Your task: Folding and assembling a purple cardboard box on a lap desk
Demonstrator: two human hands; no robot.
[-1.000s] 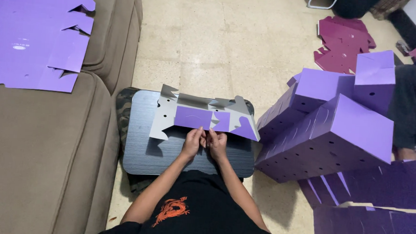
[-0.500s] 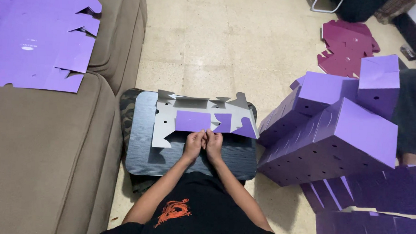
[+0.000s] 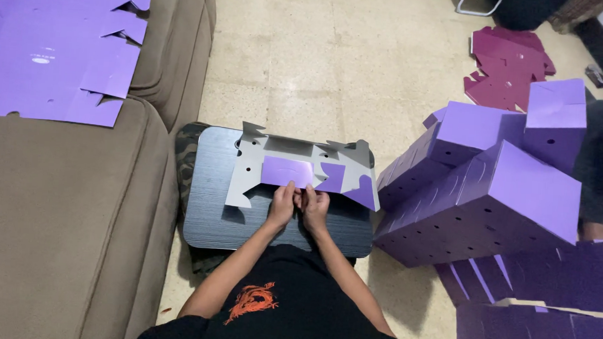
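Black T-shirt [image 3: 293,320] with orange dragon print [image 3: 252,301], bare forearms.

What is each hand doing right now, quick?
Left hand: fingers closed on the near edge of the grey-and-purple cardboard sheet.
Right hand: also pinching that sheet's near edge, beside the left hand.

Dark grey lap board [image 3: 210,213] sits on the tiled floor [image 3: 335,61] right in front of me, over a camouflage cloth [image 3: 186,156]. On it lies the grey and purple die-cut card blank [image 3: 274,161]. Right of it, folded purple boxes [image 3: 493,193] are stacked on the floor; maroon blanks [image 3: 503,66] far right. Left, the brown sofa [image 3: 57,232] carries flat purple sheets [image 3: 40,46].
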